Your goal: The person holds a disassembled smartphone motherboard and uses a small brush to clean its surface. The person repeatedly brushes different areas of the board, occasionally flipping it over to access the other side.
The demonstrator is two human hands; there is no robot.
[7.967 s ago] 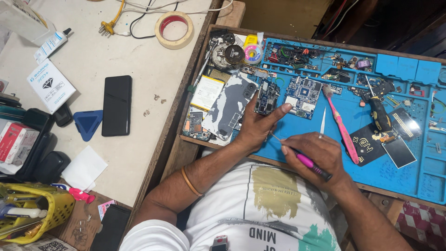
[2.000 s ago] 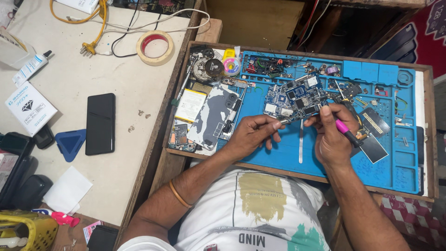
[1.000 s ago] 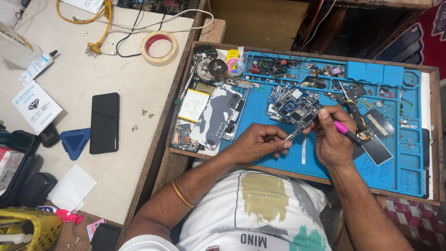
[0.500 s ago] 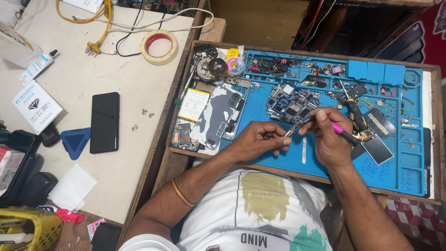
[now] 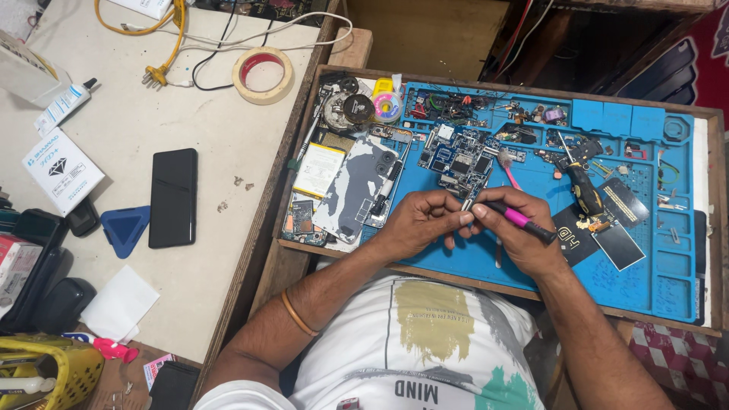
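Note:
My left hand (image 5: 419,222) and my right hand (image 5: 516,237) meet above the blue work mat (image 5: 531,266). The right hand grips a pink-and-black screwdriver (image 5: 520,220), tip pointing left at the left fingertips. The left thumb and fingers pinch a small part (image 5: 465,206) at the tool's tip; it is too small to identify. Just beyond the hands lie blue circuit boards (image 5: 459,158). An opened phone body (image 5: 351,190) with a pale battery (image 5: 319,170) rests to the left of my left hand.
A black-handled tool (image 5: 583,188), dark cards (image 5: 616,244) and small parts lie on the mat's right side. On the white table to the left lie a black phone (image 5: 173,197), a blue triangular pick (image 5: 124,228), a tape roll (image 5: 263,74), cables and boxes.
The hands have drawn back from the circuit boards toward my body and come together. The left fingers now pinch a small part against the screwdriver tip.

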